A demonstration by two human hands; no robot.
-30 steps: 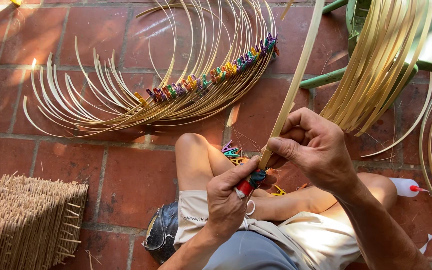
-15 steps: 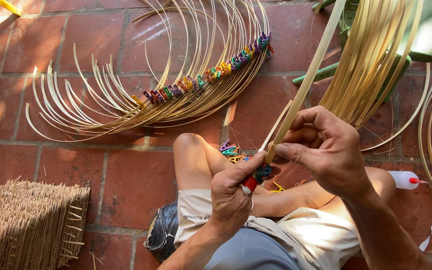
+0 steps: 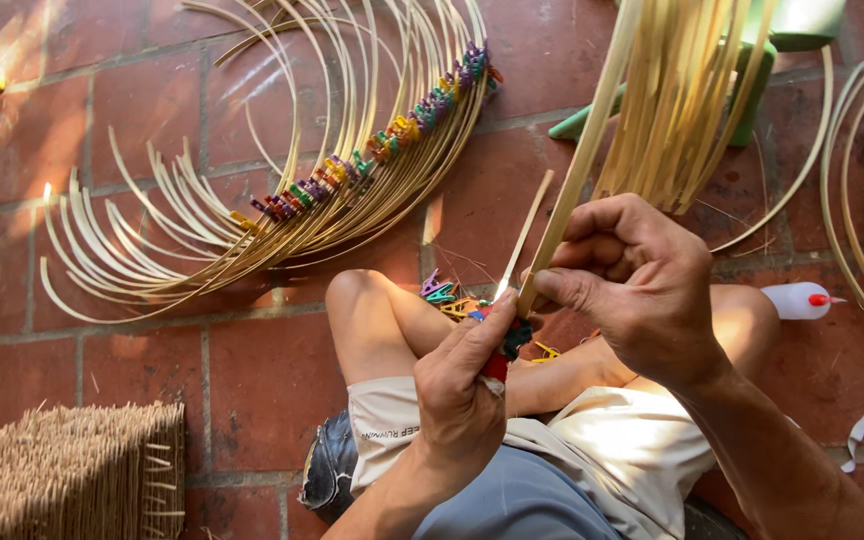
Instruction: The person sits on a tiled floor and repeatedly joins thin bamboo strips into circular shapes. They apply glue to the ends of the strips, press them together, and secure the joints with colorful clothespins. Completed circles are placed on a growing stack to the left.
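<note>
My right hand (image 3: 642, 290) pinches a bamboo strip (image 3: 582, 160) low down; my left hand (image 3: 462, 385) grips a red clip (image 3: 495, 366) there. Strip looks light, springy; best held near its base.

From where I'm sitting, the long pale bamboo strip (image 3: 577, 170) looks smooth and matt, dry wood with a faint sheen where the sun hits. Same goes for the fanned bundle of curved pale bamboo slats (image 3: 252, 230), pinned with small glossy plastic clips in mixed colours (image 3: 372, 150). The floor of red clay tiles (image 3: 102, 130) is rough and dull with gritty grey joints. The straw-coloured woven box (image 3: 62, 470) looks coarse and bristly. The white bottle with a red tip (image 3: 797, 300) is shiny plastic.
</note>
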